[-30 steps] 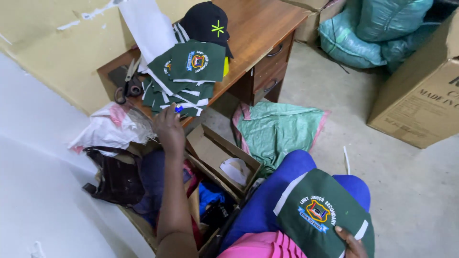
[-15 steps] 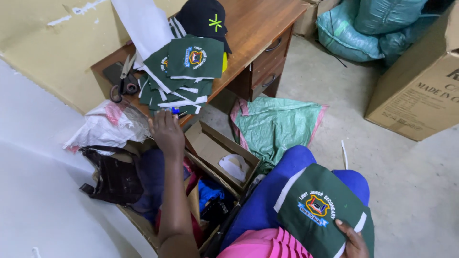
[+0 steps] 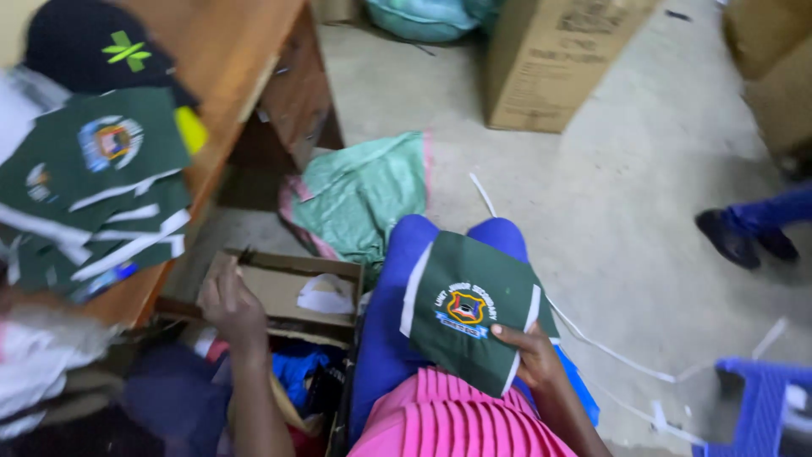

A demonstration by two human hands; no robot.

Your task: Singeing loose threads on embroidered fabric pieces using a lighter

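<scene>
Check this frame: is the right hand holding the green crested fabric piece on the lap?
Yes, the right hand grips the lower edge of the green crested fabric piece, which lies over the blue-clad lap.

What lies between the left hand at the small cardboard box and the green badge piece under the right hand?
In the head view, between the left hand and the green badge piece lie the open cardboard box, a white scrap inside it, and the person's blue-clad leg.
</scene>
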